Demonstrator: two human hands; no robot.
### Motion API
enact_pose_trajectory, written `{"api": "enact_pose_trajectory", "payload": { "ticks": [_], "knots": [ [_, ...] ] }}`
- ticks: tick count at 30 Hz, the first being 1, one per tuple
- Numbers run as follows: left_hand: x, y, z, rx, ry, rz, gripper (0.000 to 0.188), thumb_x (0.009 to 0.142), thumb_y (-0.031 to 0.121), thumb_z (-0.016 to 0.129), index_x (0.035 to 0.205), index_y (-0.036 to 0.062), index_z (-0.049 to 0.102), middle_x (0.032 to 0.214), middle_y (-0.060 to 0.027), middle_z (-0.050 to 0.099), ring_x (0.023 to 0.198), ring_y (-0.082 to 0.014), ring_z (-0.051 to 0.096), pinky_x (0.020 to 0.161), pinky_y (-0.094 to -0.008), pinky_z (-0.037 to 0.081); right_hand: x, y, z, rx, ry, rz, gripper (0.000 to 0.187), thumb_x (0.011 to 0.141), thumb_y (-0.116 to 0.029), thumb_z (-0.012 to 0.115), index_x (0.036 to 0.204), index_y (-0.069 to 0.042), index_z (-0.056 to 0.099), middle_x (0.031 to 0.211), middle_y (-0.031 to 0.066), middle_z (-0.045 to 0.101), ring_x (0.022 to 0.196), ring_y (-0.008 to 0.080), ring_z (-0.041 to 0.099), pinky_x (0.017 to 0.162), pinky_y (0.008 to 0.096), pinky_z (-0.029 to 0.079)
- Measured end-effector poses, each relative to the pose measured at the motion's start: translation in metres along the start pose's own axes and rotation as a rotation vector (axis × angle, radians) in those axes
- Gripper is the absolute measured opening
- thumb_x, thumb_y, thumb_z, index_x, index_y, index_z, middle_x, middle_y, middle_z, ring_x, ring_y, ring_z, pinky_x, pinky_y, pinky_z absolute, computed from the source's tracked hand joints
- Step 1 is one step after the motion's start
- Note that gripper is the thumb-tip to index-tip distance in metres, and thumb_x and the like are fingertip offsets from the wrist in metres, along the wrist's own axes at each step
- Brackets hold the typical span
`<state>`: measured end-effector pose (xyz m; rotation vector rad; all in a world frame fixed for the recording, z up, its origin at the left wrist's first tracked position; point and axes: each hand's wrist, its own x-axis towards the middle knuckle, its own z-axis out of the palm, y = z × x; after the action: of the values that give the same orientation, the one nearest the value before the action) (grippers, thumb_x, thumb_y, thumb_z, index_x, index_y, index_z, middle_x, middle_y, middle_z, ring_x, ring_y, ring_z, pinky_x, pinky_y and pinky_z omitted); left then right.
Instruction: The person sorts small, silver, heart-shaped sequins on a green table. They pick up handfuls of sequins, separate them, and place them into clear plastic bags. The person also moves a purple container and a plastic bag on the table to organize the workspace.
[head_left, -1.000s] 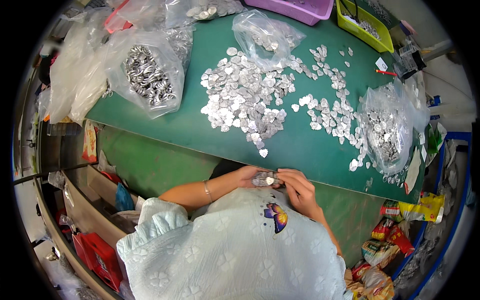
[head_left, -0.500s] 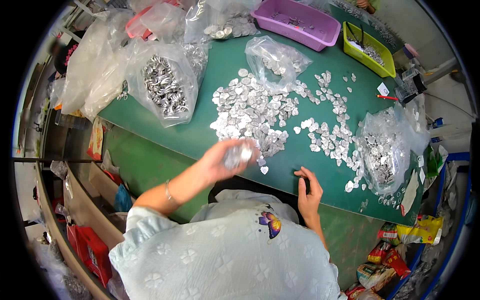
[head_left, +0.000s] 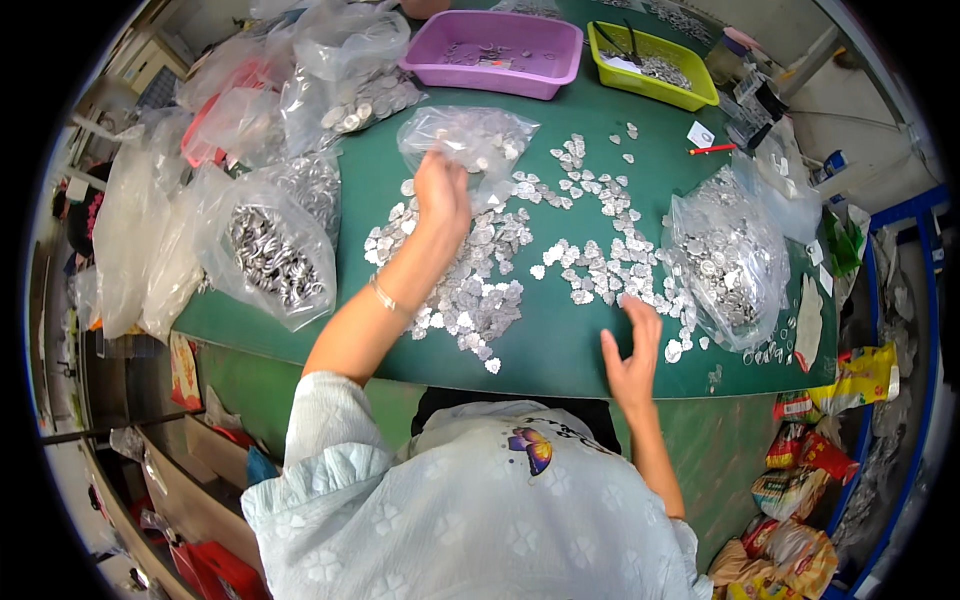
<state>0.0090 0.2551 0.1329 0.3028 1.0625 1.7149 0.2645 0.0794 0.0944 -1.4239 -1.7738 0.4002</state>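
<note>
My left hand (head_left: 441,195), a bracelet on its wrist, reaches across the large pile of small silver leaf- or heart-shaped metal pieces (head_left: 490,310). It is at the mouth of a clear plastic bag (head_left: 488,130) that has silver pieces inside. Its fingers are curled and partly turned away, so what they hold is hidden. My right hand (head_left: 635,355) is over the table's near side with thumb and fingers apart and nothing in it. Just beyond its fingertips lies a looser spread of the same silver pieces (head_left: 610,270).
On the green table (head_left: 560,350), a bag of silver rings (head_left: 270,250) stands left and another filled clear bag (head_left: 735,270) right. A purple basin (head_left: 490,75) and a yellow-green basket (head_left: 660,90) are at the back. A red pen (head_left: 712,149) lies far right.
My left hand, holding silver pieces earlier near the table edge, has moved away from me to the clear bag. My right hand has reached farther over the table, fingers spreading. The view has shifted.
</note>
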Motion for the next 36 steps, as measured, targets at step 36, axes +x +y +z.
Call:
{"api": "enact_pose_trajectory", "payload": {
  "ticks": [36],
  "knots": [
    [-0.195, -0.055, -0.108, 0.819, -1.423, -0.753, 0.036, 0.098, 0.019, 0.045, 0.131, 0.0038, 0.048, 0.128, -0.0085, 0.053, 0.119, -0.0169, 0.048, 0.103, -0.0311, 0.034, -0.007, 0.007, -0.008, -0.195, -0.420, -0.068, 0.061, 0.083, -0.022, 0.066, 0.135, -0.003, 0.041, 0.145, 0.0146, 0.033, 0.135, 0.0376, 0.027, 0.109, 0.0488, 0.025]
  ]
}}
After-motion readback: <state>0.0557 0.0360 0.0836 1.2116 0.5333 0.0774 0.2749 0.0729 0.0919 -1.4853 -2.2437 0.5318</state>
